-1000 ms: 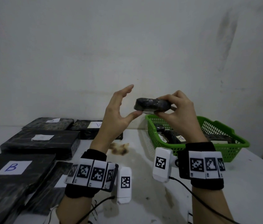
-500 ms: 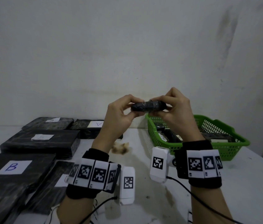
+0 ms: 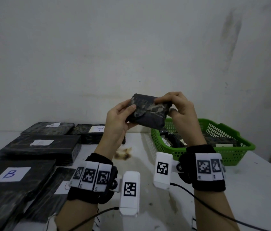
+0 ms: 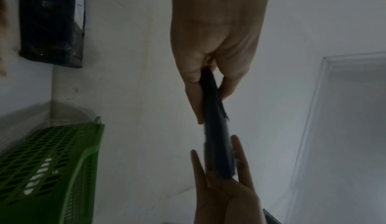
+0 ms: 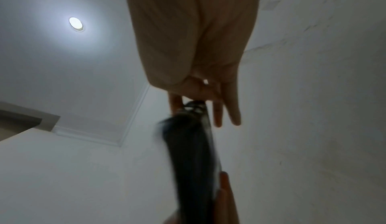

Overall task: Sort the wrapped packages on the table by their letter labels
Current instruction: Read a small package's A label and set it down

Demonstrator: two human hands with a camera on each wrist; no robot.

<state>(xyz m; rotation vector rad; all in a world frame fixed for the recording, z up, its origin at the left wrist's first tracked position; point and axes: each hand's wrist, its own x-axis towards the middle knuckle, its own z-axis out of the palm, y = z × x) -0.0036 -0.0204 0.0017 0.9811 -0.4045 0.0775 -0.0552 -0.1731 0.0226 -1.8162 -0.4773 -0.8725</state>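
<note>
A small black wrapped package (image 3: pixel 149 114) is held up in front of the wall, above the table. My left hand (image 3: pixel 129 114) pinches its left edge, thumb on the near face. My right hand (image 3: pixel 164 105) pinches its upper right corner. The broad face turned towards me shows no label. The left wrist view shows the package (image 4: pixel 217 136) edge-on between the left hand (image 4: pixel 211 105) above and the right hand's fingers (image 4: pixel 240 164) below. In the right wrist view the right hand (image 5: pixel 196 113) grips the blurred package (image 5: pixel 190 158).
A green basket (image 3: pixel 228 152) holding more black packages stands on the table at the right. Larger black packages lie at the left, one labelled B (image 3: pixel 11 174), one labelled A (image 3: pixel 96 130). A crumpled scrap (image 3: pixel 123 154) lies between them. Cables trail near the front edge.
A second ago only my right hand held the package, edge-on, with the left hand open beside it. The left hand took hold, and the package has tipped its broad face towards me.
</note>
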